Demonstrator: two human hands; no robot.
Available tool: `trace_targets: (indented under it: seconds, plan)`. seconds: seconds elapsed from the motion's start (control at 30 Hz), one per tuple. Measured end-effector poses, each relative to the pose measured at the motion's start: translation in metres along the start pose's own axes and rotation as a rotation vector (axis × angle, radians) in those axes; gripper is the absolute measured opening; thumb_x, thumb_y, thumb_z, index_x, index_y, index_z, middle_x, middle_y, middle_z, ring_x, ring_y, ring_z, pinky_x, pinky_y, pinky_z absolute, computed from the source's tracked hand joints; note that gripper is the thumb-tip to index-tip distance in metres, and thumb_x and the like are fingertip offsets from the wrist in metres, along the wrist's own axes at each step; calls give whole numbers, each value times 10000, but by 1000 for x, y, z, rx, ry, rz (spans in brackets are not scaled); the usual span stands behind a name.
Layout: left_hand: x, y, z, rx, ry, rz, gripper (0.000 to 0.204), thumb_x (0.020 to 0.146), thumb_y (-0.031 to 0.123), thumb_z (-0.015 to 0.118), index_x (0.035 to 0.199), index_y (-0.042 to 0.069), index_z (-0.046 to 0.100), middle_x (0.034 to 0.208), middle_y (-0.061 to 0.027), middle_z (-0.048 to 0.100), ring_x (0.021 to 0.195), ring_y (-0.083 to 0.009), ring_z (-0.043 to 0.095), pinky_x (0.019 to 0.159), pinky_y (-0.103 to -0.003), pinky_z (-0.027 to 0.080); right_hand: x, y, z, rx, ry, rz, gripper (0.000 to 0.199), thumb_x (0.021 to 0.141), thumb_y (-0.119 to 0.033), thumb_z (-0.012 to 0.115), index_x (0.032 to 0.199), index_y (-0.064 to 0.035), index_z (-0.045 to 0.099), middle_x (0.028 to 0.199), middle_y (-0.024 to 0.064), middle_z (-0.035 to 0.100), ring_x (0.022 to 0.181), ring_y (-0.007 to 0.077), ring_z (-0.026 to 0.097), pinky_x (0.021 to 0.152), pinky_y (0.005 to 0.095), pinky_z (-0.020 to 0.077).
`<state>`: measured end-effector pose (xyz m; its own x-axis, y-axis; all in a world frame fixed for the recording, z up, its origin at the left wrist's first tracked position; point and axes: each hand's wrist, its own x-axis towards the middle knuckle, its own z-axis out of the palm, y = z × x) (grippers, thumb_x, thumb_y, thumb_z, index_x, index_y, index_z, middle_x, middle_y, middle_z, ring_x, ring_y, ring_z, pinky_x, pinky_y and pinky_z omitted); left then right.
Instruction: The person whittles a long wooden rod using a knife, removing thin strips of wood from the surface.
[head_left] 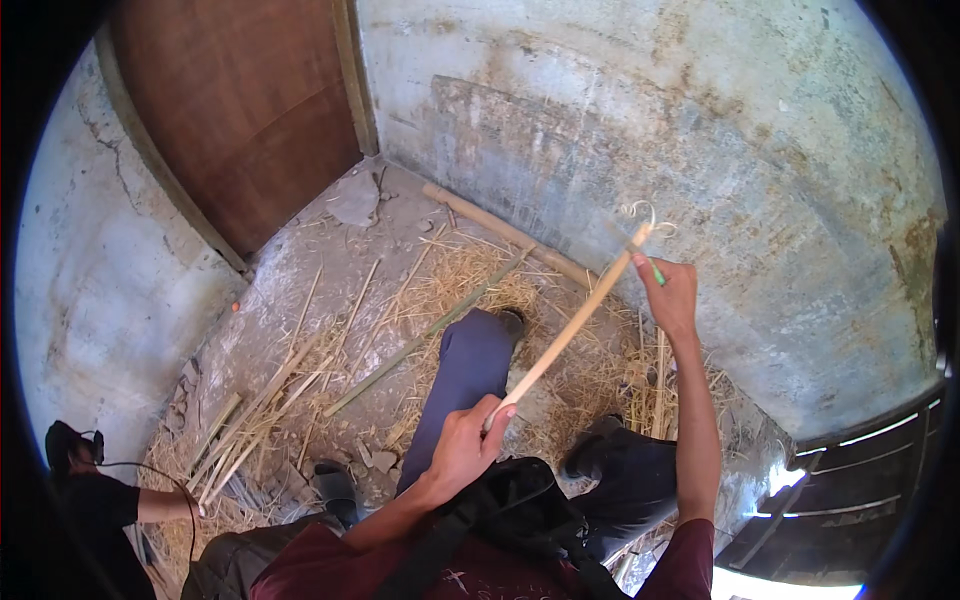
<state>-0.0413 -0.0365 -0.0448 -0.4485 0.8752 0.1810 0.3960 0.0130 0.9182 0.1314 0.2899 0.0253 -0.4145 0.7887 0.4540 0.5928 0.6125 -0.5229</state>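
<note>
A long pale stick (566, 335), peeled smooth, slants up and to the right across my lap. My left hand (463, 447) is closed round its near end. Close to its far tip, my right hand (669, 296) grips a knife by its green handle (657, 272). The blade, partly blurred, lies against the stick there. Thin curled shavings (641, 208) stand out from the tip. Some of the right fingers are hidden behind the handle and stick.
Loose shavings (455, 280) cover much of the floor. A thick pole (548, 257) lies along the wall, and a greenish strip (420, 338) crosses the floor. At left, another person's hand (187, 504) is by a bundle of split strips (255, 420). A brown door (245, 110) stands at the back left.
</note>
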Motion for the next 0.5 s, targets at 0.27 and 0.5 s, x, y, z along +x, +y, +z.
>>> trace_targets:
  seconds: [0.27,0.5]
  plan:
    - [-5,1,9,-22,-22,15,191,1080,172,681,983,9,700,627,-168,567,467,-260,526,497,-404,399,15,10,-14,-79,81,-38,568,1010,-527,722,759,-18,739,550,178,514,514,363,481,559,455,420]
    - [-2,-2,10,-8,-54,-43,200,1084,181,678,984,9,701,625,-184,567,466,-296,539,498,-416,400,16,31,-2,-256,90,-101,615,997,-578,708,676,-53,690,577,178,590,551,410,578,563,482,454]
